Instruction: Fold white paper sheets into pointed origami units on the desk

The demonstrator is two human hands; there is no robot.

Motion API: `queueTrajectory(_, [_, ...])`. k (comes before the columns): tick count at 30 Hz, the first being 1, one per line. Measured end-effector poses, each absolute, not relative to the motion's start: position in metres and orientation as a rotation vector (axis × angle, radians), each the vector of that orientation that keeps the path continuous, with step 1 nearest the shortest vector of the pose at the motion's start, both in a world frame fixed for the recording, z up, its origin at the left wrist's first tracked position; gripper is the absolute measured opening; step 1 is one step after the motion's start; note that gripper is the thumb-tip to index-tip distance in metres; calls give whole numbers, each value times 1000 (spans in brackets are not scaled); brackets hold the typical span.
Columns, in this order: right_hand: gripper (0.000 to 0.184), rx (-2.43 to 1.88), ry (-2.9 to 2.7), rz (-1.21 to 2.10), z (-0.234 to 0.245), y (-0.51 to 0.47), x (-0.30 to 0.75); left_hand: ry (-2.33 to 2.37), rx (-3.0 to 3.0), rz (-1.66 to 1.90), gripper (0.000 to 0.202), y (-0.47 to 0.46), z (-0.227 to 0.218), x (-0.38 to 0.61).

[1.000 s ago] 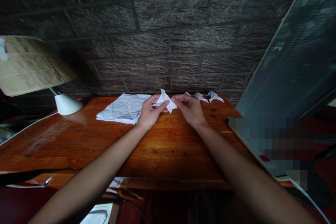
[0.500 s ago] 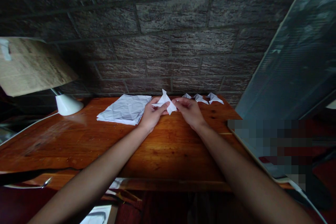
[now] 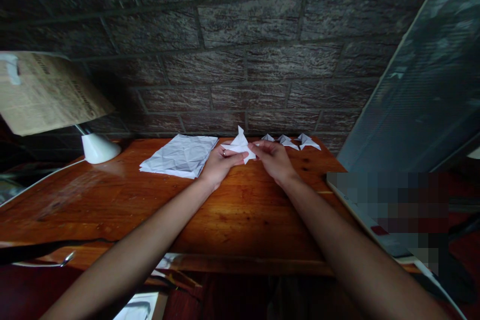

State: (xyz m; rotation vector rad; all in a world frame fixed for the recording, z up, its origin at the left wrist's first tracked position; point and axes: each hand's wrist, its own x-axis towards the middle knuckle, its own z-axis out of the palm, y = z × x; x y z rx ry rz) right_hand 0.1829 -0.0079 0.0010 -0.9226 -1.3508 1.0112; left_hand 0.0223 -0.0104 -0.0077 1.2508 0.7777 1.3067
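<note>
A small folded white paper piece (image 3: 239, 145) is held between both hands above the far part of a wooden table (image 3: 157, 205). My left hand (image 3: 218, 164) pinches its left side, with a ring showing on one finger. My right hand (image 3: 273, 158) pinches its right corner. A point of the fold sticks up. A stack of creased white paper sheets (image 3: 180, 155) lies just left of my left hand. Three small folded paper figures (image 3: 288, 141) stand in a row at the back edge, behind my right hand.
A white lamp base (image 3: 98, 147) with a cord stands at the back left under a newspaper-covered shade (image 3: 45, 91). A dark brick wall rises behind the table. A blurred-out flat object (image 3: 390, 210) lies at the right edge. Papers lie below the table's front edge.
The folded piece has turned a little in my fingers and its point now stands higher. Both hands stayed in nearly the same place.
</note>
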Motion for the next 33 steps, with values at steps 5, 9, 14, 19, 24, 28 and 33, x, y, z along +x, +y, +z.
queueTrajectory(5, [36,-918,-1317,979,4,-9,184,756,1231,1305,38,-11,-9,23])
queueTrajectory(9, [36,-913,-1305,980,6,-11,183,742,1181,1310,39,-13,-7,24])
queueTrajectory(14, [38,-891,-1279,1011,6,-10,183,734,1151,1278,38,-13,-5,24])
queueTrajectory(19, [39,-877,-1275,1025,4,-8,182,726,1171,1238,40,-14,-4,24])
queueTrajectory(24, [38,-924,-1210,1007,0,-7,181,775,1199,1273,38,-12,-5,24])
queueTrajectory(28, [39,-1012,-1194,1012,1,-7,182,872,1370,1347,32,-6,-9,21])
queueTrajectory(33, [53,-1069,-1090,981,12,-8,187,968,1831,1422,21,1,-15,10])
